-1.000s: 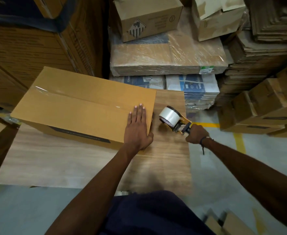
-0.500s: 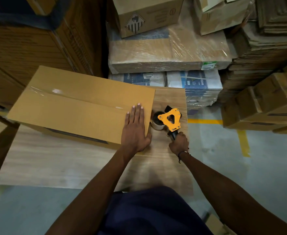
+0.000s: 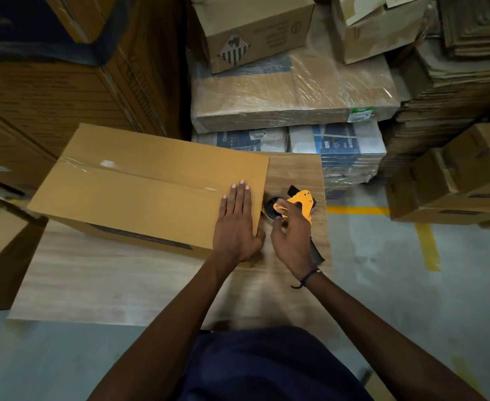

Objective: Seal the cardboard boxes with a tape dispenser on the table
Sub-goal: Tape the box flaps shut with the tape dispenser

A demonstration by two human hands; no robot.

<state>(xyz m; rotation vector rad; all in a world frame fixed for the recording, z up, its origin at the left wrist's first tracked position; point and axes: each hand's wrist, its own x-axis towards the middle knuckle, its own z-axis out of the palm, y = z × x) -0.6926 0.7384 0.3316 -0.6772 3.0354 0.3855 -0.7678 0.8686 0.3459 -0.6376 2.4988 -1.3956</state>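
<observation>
The yellow metal tape dispenser with its black handle (image 3: 300,205) is down on the pale wood-grain bench (image 3: 107,273) now, lying on its side just beside the right end of the big brown cardboard box (image 3: 151,183). A second ago it was up in the air in the right hand, white roll showing; half a second ago it was being lowered by the handle. The right hand (image 3: 291,237) has slid forward off the handle, fingers curled loosely over the yellow frame and the roll. Is it gripping, or letting go? I cannot tell from here.

The left hand (image 3: 236,224) hasn't budged: flat, fingers straight, pressing the box top near its right edge, right where the clear tape strip (image 3: 151,176) ends along the centre seam. My read is that the top seam of this box is done and the tool is being parked or re-gripped, perhaps to smooth the tape end over the box's end face.

That end face is turned away from us, so whether the tape wraps down it is hidden. The roll sits mostly under the right hand, the cutting blade isn't visible, and the bench's near edge is blurred.
</observation>
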